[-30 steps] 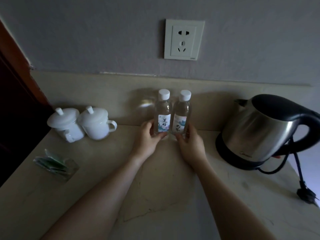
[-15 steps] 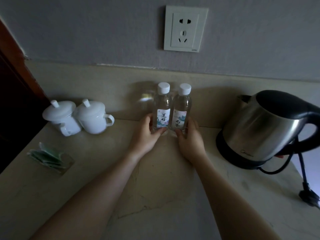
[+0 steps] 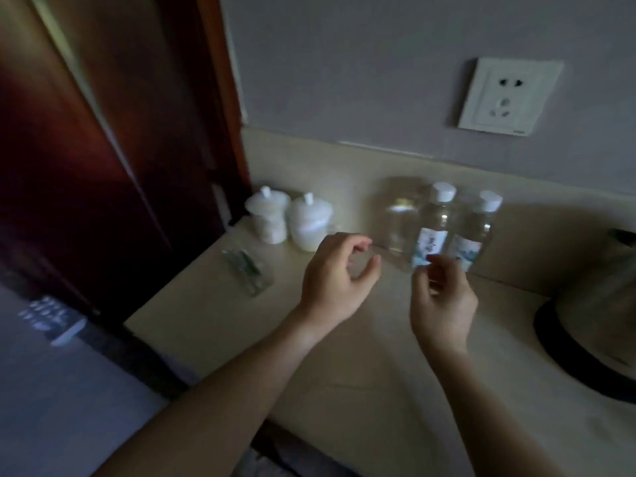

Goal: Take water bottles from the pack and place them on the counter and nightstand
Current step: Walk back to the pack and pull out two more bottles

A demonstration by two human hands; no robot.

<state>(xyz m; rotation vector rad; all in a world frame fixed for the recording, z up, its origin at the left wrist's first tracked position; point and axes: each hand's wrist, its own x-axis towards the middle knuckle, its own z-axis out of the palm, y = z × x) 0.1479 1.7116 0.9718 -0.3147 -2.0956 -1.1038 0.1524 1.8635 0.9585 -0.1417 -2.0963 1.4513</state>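
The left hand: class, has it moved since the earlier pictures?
Yes. The left hand has let go and drawn back from the left water bottle.

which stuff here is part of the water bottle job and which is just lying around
Part of the job:
left water bottle
right water bottle
counter

Just lying about:
two white lidded cups
kettle
wall socket
packets in a clear holder

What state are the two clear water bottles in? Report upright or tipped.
Upright: both clear white-capped water bottles stand caps-up on the beige counter.
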